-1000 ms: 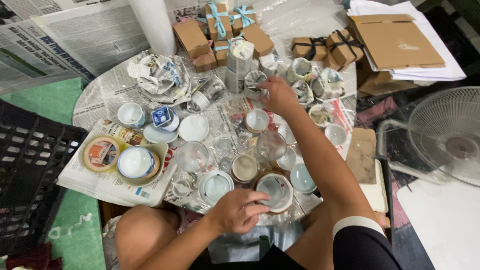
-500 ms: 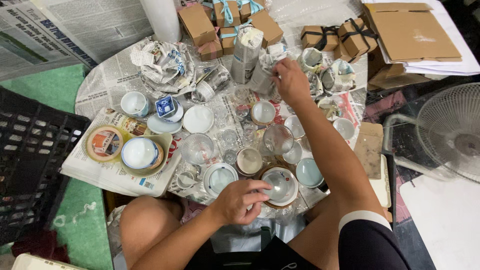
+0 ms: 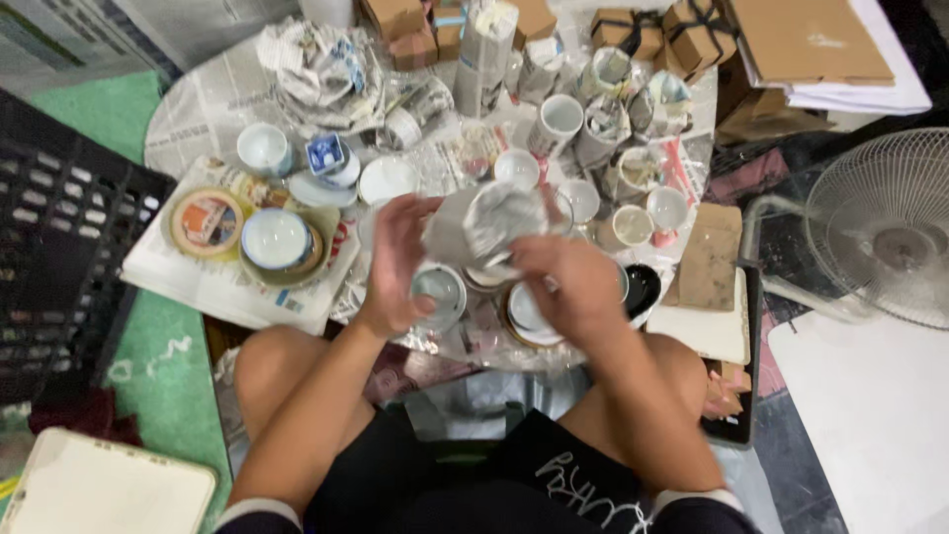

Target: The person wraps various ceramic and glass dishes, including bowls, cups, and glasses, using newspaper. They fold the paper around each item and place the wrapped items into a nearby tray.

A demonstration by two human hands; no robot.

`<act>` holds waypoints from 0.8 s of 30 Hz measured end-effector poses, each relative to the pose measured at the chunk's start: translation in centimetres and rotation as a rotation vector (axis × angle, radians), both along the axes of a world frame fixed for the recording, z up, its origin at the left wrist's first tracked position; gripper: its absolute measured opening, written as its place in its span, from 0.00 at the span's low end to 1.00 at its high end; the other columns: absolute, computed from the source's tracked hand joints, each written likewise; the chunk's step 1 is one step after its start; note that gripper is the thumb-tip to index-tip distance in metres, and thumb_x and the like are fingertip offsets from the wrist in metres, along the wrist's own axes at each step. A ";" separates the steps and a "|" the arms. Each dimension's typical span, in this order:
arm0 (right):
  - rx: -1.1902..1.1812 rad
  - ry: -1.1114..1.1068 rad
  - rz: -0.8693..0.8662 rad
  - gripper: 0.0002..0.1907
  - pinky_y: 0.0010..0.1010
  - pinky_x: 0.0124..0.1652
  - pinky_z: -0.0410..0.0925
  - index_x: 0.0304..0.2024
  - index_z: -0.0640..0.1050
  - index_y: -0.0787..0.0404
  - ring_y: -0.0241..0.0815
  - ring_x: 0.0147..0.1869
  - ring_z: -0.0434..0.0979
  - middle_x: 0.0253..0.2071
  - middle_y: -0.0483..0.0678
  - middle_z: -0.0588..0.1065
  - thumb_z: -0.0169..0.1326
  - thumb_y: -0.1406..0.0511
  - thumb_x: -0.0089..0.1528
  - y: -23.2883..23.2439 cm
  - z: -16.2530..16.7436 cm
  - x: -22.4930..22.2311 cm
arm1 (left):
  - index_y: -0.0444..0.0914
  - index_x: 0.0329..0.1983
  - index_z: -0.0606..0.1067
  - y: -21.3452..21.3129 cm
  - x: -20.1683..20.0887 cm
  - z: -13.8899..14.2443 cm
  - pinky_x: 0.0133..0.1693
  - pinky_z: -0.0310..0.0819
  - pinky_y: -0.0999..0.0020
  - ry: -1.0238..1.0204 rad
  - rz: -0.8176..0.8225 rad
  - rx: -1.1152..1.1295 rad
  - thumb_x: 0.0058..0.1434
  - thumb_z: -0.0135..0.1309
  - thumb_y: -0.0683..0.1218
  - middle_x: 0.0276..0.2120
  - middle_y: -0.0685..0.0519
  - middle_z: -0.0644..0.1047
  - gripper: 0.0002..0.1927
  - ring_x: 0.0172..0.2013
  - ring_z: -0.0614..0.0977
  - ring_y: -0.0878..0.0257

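Both my hands are raised over the middle of a low table spread with newspaper (image 3: 213, 104). My right hand (image 3: 568, 287) grips a bundle wrapped in crumpled newspaper (image 3: 484, 222), held tilted above the cups. My left hand (image 3: 397, 262) is against the bundle's left side, fingers spread; I cannot tell whether it grips. Under the hands sit small ceramic cups and bowls (image 3: 440, 290). What the wrapping holds is hidden.
Several white cups (image 3: 560, 117) and paper-wrapped pieces (image 3: 321, 64) crowd the table's far half. Stacked saucers (image 3: 277, 240) and a tape roll (image 3: 206, 222) lie left. Cardboard boxes (image 3: 806, 40) stand far right, a black crate (image 3: 59, 267) left, a white fan (image 3: 885, 227) right.
My right hand has come back from the far cups with a newspaper-wrapped bundle. My left hand has lifted off the near bowl up to the bundle. The view has shifted closer.
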State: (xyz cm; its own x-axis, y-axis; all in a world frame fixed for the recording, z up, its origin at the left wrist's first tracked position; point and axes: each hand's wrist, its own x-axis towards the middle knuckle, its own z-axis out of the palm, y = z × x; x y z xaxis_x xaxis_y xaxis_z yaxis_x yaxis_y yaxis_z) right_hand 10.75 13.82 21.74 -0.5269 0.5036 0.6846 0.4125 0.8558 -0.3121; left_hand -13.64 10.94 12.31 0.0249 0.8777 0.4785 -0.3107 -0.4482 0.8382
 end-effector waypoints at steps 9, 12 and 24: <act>-0.266 0.158 0.097 0.22 0.33 0.33 0.72 0.42 0.75 0.62 0.46 0.35 0.80 0.40 0.52 0.79 0.73 0.67 0.52 -2.8 -5.1 -0.4 | 0.30 0.64 0.68 -0.5 0.3 -2.7 0.61 0.69 0.66 -0.057 -0.160 -0.316 0.53 0.68 0.68 0.55 0.49 0.75 0.49 0.57 0.76 0.61; -0.275 -0.020 0.073 0.31 0.38 0.37 0.71 0.46 0.75 0.67 0.54 0.39 0.78 0.41 0.57 0.76 0.71 0.54 0.49 -1.9 -5.0 1.2 | 0.31 0.60 0.72 -0.2 0.4 -3.1 0.58 0.72 0.68 0.011 -0.149 -0.335 0.53 0.69 0.65 0.51 0.50 0.77 0.43 0.53 0.78 0.63; -0.459 -0.603 0.023 0.27 0.44 0.31 0.70 0.35 0.81 0.64 0.55 0.30 0.77 0.28 0.53 0.75 0.67 0.47 0.54 -3.0 -6.6 0.5 | 0.31 0.43 0.80 0.3 0.2 -2.8 0.41 0.75 0.73 0.411 -0.062 -0.343 0.60 0.64 0.53 0.33 0.54 0.83 0.19 0.36 0.82 0.68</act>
State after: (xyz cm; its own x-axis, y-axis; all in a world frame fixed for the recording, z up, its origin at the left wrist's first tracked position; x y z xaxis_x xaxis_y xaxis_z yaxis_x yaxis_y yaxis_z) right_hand 11.30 10.86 15.09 -0.7573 0.6530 -0.0013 0.6082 0.7046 -0.3655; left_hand -13.47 11.21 9.56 0.2069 0.9728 0.1040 0.0568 -0.1181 0.9914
